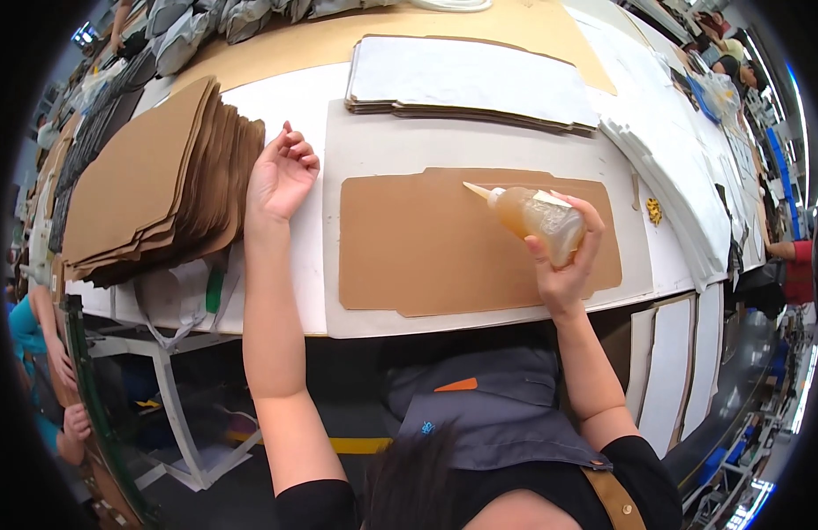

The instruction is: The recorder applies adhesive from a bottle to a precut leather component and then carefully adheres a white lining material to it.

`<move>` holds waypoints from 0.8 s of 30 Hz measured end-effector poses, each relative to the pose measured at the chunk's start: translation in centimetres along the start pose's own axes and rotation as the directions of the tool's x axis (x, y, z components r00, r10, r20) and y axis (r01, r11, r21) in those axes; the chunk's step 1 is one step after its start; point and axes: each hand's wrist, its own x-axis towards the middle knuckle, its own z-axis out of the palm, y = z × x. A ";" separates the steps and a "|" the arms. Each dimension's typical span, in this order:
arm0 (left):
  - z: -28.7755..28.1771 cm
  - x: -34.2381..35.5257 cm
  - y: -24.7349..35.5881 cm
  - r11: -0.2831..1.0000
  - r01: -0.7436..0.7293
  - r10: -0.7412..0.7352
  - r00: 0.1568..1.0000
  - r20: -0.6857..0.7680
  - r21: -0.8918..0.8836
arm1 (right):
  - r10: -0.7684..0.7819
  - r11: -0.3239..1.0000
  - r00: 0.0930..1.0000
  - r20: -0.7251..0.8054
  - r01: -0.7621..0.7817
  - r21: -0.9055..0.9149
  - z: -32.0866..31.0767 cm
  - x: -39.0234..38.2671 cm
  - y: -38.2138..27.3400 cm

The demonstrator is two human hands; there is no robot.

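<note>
My right hand (566,281) is wrapped round a squeeze bottle (531,219) of amber liquid, tilted with its narrow nozzle toward the upper left. The nozzle tip is over the upper part of a flat brown sheet (418,247) with stepped edges; whether it touches cannot be told. That sheet lies on a pale grey board (338,150). My left hand (283,181) is palm up with loosely curled fingers, holding nothing. It rests beside a thick, leaning stack of brown cut sheets (139,181).
Beyond the board's middle lies a stack of white-faced panels (471,78). White strips (674,199) are piled at the right, near a small yellow item (654,211). Grey bundles (184,35) sit at the far left. Other people work at both sides.
</note>
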 end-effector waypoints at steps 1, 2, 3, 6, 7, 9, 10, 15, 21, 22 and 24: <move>0.1 -0.1 0.1 1.000 -0.012 0.012 1.000 -0.002 0.003 | -0.019 1.000 1.000 0.010 0.019 -0.002 0.6 0.0 -0.1; 0.2 -0.1 0.2 1.000 -0.024 0.024 1.000 -0.005 -0.007 | -0.026 1.000 0.999 0.023 0.026 0.002 1.0 0.1 -0.2; 0.2 -0.2 0.2 1.000 -0.019 0.019 1.000 0.004 -0.010 | -0.027 1.000 0.999 0.023 0.027 0.014 1.5 0.1 -0.3; 0.3 -0.2 0.2 0.999 -0.021 0.022 0.999 0.031 -0.026 | -0.048 0.999 0.998 0.044 0.047 0.027 2.9 0.2 -0.7; 0.4 -0.3 0.3 0.999 -0.031 0.031 0.999 0.015 -0.020 | -0.061 0.998 0.997 0.054 0.060 0.028 3.3 0.3 -0.9; 0.5 -0.4 0.4 0.999 -0.044 0.044 0.999 -0.004 -0.023 | -0.073 0.997 0.995 0.074 0.070 0.035 4.2 0.4 -1.2; 0.6 -0.5 0.4 0.998 -0.054 0.054 0.999 -0.007 -0.030 | -0.078 0.996 0.993 0.083 0.075 0.039 4.6 0.5 -1.4; 0.7 -0.5 0.3 0.997 -0.060 0.061 0.998 0.010 -0.051 | -0.129 0.990 0.984 0.126 0.121 0.070 6.8 0.9 -2.2; 0.8 -0.5 0.3 0.994 -0.088 0.088 0.996 0.005 -0.059 | -0.195 0.977 0.965 0.175 0.175 0.122 9.6 1.6 -3.2; 0.7 -0.5 0.4 0.993 -0.097 0.097 0.995 0.002 -0.062 | -0.209 0.974 0.960 0.185 0.187 0.128 10.0 1.7 -3.4; 0.6 -0.4 0.3 0.994 -0.088 0.089 0.996 0.019 -0.066 | -0.211 0.972 0.957 0.199 0.183 0.151 10.9 1.7 -3.2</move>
